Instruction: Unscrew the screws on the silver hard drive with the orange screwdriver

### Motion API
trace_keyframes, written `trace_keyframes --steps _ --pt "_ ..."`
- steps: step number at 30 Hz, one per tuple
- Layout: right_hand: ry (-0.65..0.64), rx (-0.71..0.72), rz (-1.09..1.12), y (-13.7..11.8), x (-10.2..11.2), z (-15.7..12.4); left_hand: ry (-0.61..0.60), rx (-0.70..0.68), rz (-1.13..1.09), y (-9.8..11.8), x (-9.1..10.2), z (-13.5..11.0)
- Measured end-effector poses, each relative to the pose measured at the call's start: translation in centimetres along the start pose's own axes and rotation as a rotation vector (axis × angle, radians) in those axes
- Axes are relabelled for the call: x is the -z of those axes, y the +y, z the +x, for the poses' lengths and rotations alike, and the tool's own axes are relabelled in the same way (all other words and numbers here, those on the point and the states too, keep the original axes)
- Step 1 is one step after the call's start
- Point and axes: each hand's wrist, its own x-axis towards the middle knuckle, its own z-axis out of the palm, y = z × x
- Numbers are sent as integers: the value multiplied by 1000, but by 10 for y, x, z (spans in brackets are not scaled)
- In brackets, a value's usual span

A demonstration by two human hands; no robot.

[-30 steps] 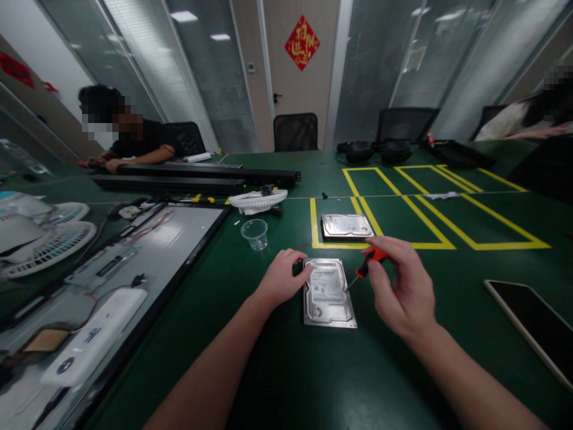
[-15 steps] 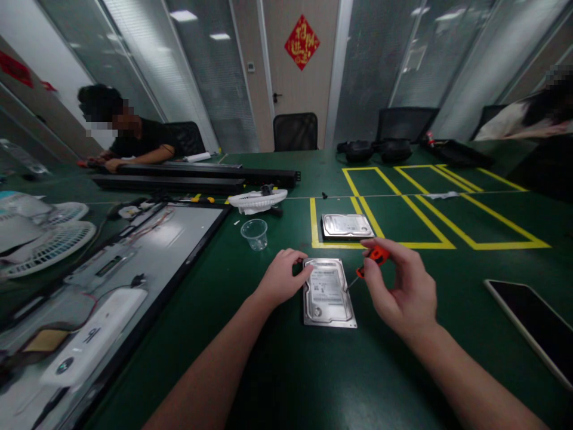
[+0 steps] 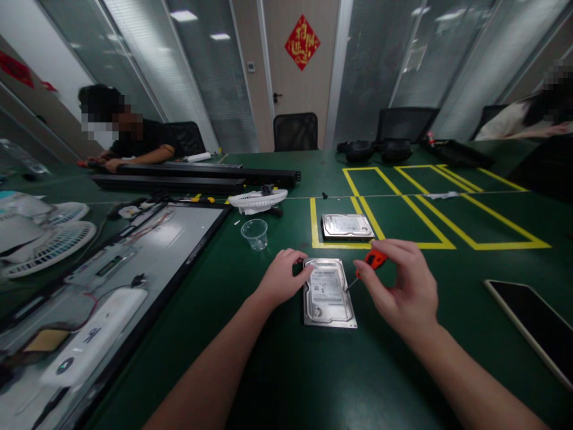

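Observation:
A silver hard drive (image 3: 330, 295) with a white label lies label side up on the green table. My left hand (image 3: 282, 278) grips its upper left corner, the thumb on the top face and the fingers at the far edge. In my right hand (image 3: 403, 283) is a screwdriver (image 3: 375, 258) with an orange-red handle, held between thumb and fingers. Its thin shaft slants down to the left, the tip meeting the drive near the middle of its right edge. Whether a screw sits under the tip is too small to tell.
Beyond the drive, another hard drive (image 3: 347, 226) lies inside yellow tape. A clear plastic cup (image 3: 255, 233) and a white fan part (image 3: 258, 200) stand left of it. A large opened panel (image 3: 188, 224) fills the left; a phone (image 3: 532, 322) lies right. Two people sit across the table.
My right thumb and fingers have shifted around the screwdriver handle, which has turned. The tip stays at the same spot, and my left hand and the drive have not moved.

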Motion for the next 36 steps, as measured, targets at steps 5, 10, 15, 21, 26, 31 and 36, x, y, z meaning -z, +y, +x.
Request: trace_keyframes --steps 5,10,15,21,26,31,36 --pt "7 3 -27 -6 3 2 -7 3 1 2 1 0" --pt "-17 -14 20 -7 3 3 -10 1 9 2 2 0" --pt "-66 -85 111 -3 2 -3 -6 2 3 1 1 0" --pt "-41 -73 109 -3 1 -3 -7 3 4 2 1 0" --pt "16 -1 -16 -3 0 2 -6 2 2 1 1 -1" --pt "-7 -36 57 -4 0 -1 1 -4 -4 0 0 0" --pt "-44 -164 108 -5 1 -8 -3 0 2 1 1 -1"
